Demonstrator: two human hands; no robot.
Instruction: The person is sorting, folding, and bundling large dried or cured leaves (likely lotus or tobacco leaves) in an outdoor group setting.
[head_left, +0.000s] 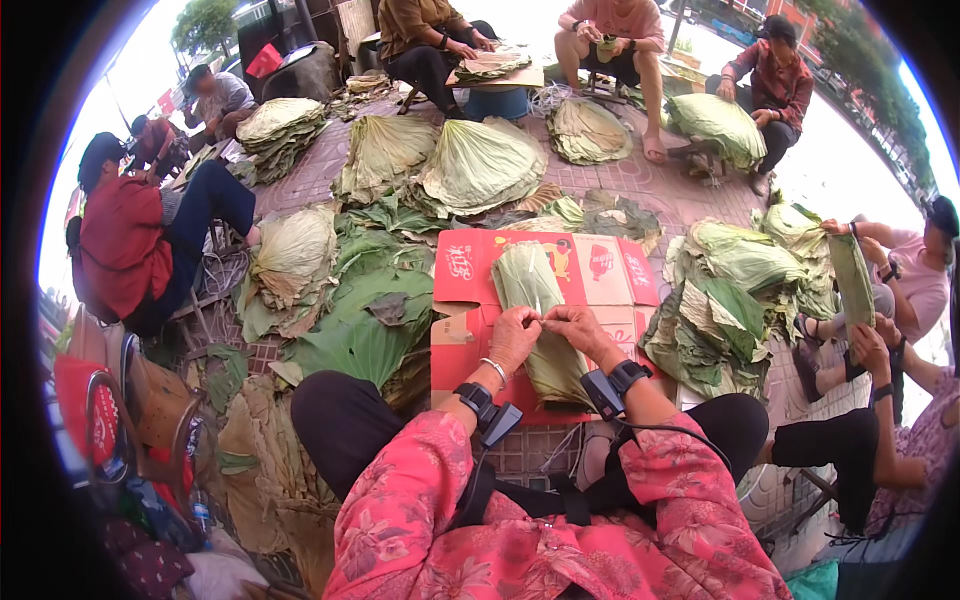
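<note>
A long folded bundle of dried lotus leaves (531, 279) lies slantwise on a flattened red cardboard box (461, 274) before my knees. Over the middle of the bundle, my left hand (514, 336) and my right hand (581, 330) meet with pinched fingertips. Between them they seem to grip a thin pale tie (538, 301), mostly hidden by the fingers. Both wrists rest close to the leaves, the right one nearer the bundle's lower end. Each wrist wears a strapped black device.
Large green lotus leaves (352, 322) spread left of the cardboard, beside a pale leaf stack (294, 251). More folded leaves (705, 337) lie to the right. Fanned piles (484, 165) stand beyond. A chair (161, 397) is at lower left. Several people sit around handling leaves.
</note>
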